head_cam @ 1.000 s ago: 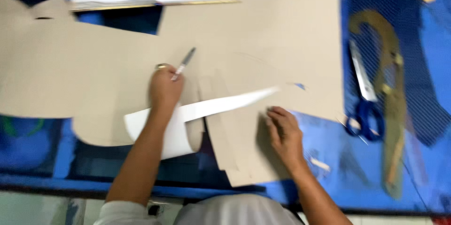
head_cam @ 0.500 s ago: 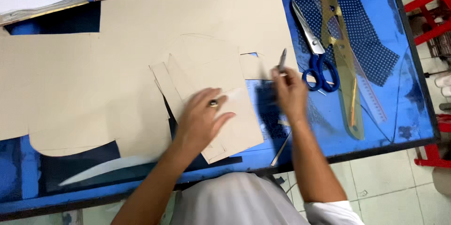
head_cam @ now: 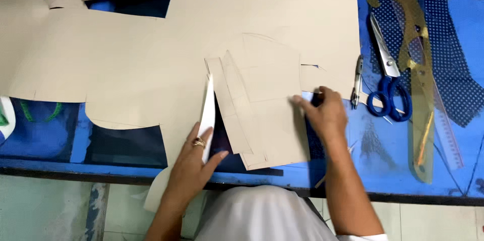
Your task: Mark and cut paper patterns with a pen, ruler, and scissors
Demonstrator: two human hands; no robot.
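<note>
- The left hand (head_cam: pixel 194 163), ring on one finger, pinches a narrow white paper strip (head_cam: pixel 207 115) between thumb and fingers and tilts it on edge, seemingly lifting it clear of the sheets beneath.
- The right hand (head_cam: pixel 322 112) lies mostly flat, fingers spread, on the right edge of the small cut pattern pieces (head_cam: pixel 262 105), likely pinning them; it grips nothing.
- Those pieces overlap at table centre, on the large tan pattern paper (head_cam: pixel 151 54).
- At three o'clock lie a pen (head_cam: pixel 357 81), blue-handled scissors (head_cam: pixel 387 82) and a curved ruler (head_cam: pixel 416 59), within reach.
</note>
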